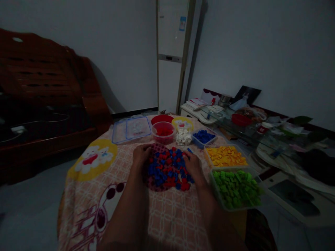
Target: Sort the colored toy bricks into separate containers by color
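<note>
A mixed heap of small red and blue toy blocks [170, 167] lies on the patterned tablecloth [170, 216] in front of me. At the heap's left edge is my left hand [140, 156], its fingers curled closed; anything between them is hidden. My right hand [193, 165] reaches over the right edge of the pile, thumb and fingers drawn together. A slim blue piece [190, 150] shows just beyond its fingers. Dim light makes it hard to see what either hand grips.
Behind the heap stand a clear tub of red blocks [163, 137], white blocks [183, 136] and a box of blue blocks [204, 136]. Boxes of yellow blocks [226, 156] and green blocks [237, 190] stand right. Blue-rimmed lids [132, 129] lie back left.
</note>
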`<state>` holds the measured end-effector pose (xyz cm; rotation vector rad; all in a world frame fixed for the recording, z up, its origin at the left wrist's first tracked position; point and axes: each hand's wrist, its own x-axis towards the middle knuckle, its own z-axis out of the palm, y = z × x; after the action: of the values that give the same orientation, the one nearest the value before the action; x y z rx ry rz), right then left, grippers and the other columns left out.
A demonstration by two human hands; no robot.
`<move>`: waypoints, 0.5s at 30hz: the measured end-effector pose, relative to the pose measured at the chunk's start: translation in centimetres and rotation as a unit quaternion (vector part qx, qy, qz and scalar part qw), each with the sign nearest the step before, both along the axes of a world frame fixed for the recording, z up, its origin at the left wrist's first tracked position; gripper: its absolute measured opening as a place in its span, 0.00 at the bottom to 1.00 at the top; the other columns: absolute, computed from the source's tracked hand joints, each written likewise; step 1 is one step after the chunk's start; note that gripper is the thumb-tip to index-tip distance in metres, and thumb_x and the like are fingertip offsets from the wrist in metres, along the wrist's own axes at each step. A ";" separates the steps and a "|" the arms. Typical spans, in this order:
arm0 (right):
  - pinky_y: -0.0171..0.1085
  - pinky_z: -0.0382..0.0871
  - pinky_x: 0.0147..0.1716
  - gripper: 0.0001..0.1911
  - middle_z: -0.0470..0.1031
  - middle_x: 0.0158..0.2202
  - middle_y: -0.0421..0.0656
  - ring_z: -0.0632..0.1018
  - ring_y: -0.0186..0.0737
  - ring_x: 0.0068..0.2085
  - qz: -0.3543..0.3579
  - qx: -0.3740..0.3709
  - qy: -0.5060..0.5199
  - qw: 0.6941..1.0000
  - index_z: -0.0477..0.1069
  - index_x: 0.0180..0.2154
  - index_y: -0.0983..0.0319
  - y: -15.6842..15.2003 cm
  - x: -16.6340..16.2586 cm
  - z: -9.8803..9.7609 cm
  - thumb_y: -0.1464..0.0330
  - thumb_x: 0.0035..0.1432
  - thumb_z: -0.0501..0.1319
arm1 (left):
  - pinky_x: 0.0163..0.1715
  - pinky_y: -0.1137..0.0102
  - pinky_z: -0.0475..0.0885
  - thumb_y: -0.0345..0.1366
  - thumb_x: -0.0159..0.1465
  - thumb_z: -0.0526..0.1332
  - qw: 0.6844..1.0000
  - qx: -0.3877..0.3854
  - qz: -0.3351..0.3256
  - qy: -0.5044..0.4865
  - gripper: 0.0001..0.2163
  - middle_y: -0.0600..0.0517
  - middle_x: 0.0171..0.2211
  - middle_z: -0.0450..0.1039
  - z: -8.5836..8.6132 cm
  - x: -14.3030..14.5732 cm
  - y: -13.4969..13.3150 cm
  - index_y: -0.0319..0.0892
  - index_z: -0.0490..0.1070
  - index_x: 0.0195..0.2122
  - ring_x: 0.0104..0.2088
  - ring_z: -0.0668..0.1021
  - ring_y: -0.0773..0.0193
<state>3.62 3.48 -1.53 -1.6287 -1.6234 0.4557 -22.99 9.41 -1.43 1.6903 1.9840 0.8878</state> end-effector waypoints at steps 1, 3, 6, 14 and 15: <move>0.38 0.70 0.53 0.17 0.81 0.49 0.46 0.79 0.42 0.50 -0.011 -0.007 0.000 1.000 0.79 0.47 0.59 0.6 0.0 0.6 0.69 0.62 0.55 | 0.50 0.67 0.72 0.36 0.64 0.59 1.000 -0.003 0.000 0.006 0.16 0.48 0.48 0.81 -0.1 0.1 0.0 0.45 0.79 0.51 0.49 0.81 0.56; 0.37 0.70 0.51 0.17 0.82 0.47 0.47 0.80 0.42 0.48 -0.057 -0.015 -0.026 0.998 0.80 0.45 0.61 1.9 0.4 1.7 0.71 0.60 0.56 | 0.50 0.67 0.72 0.35 0.64 0.58 1.000 -0.009 0.007 0.022 0.16 0.48 0.48 0.81 -0.3 0.2 0.2 0.45 0.79 0.51 0.49 0.80 0.56; 0.36 0.70 0.47 0.16 0.82 0.44 0.49 0.81 0.43 0.45 -0.102 -0.042 -0.111 0.988 0.80 0.44 0.62 3.6 1.8 2.6 0.71 0.63 0.54 | 0.49 0.67 0.73 0.36 0.64 0.59 0.999 -0.010 0.021 0.023 0.16 0.47 0.48 0.81 -0.6 0.2 0.4 0.45 0.80 0.50 0.48 0.81 0.56; 0.36 0.69 0.44 0.13 0.80 0.46 0.55 0.80 0.46 0.48 -0.052 -0.149 -0.333 0.930 0.77 0.46 0.67 6.2 2.4 1.9 0.70 0.61 0.59 | 0.43 0.69 0.73 0.37 0.64 0.58 0.999 -0.013 0.043 0.025 0.15 0.49 0.43 0.82 -0.5 0.2 0.7 0.46 0.81 0.47 0.44 0.82 0.57; 0.36 0.69 0.44 0.14 0.80 0.46 0.55 0.80 0.46 0.49 -0.048 -0.152 -0.339 0.927 0.77 0.47 0.67 6.3 2.3 2.0 0.71 0.62 0.58 | 0.44 0.69 0.73 0.38 0.64 0.58 0.998 -0.014 0.043 0.034 0.15 0.49 0.44 0.82 -0.3 0.2 0.8 0.46 0.82 0.46 0.45 0.81 0.57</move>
<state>5.95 9.79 0.44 -2.2591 -2.0200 0.0817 -22.77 10.21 -1.75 1.6520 2.1180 0.8368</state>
